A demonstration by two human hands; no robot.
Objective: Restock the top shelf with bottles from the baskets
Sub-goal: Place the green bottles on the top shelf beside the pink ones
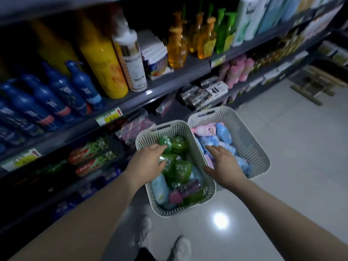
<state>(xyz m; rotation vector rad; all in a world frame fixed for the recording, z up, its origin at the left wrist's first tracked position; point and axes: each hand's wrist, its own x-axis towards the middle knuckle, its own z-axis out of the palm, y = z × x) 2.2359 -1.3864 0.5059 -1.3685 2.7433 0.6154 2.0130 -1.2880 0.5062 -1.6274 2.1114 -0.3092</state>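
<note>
Head view: a person leans over two pale baskets on the shop floor (282, 140). The left hand (148, 161) is down in the nearer basket (211, 187). Its grip is curled over a green bottle (167, 147), the thumb on one flank and the fingers (161, 163) hooked round the other. The bottle lies on its side directly under the palm. Its long axis seems to run ahead of the knuckles toward the basket's far wall, though the dim, blurred frame leaves that unsure. More green bottles lie just right of the grip.

The right hand (224, 164) hovers over blue bottles (223, 133) in the farther basket (263, 159), its grip spread and fingers straight. Whether it touches them cannot be told. The left hand is judged the nearer to a lift. The stocked shelves (169, 81) rise up and to the left of both grips, well apart from them, so the coming move is likely a long raise. Which board is the top one is not clear.
</note>
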